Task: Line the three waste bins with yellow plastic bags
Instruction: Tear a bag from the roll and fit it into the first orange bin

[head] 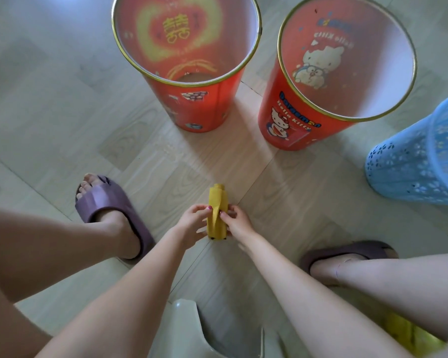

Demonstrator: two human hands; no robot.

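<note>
Three bins (329, 81) stand on pale wood-pattern floor (49, 112), unlined.

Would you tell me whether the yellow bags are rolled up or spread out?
Rolled up: the yellow bag roll is a compact cylinder between both hands.

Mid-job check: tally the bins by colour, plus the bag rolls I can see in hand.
Red bins: 2
Blue bins: 1
Yellow bag rolls: 1, held by left hand and right hand
Total: 4
None of the bins is lined yet.
</note>
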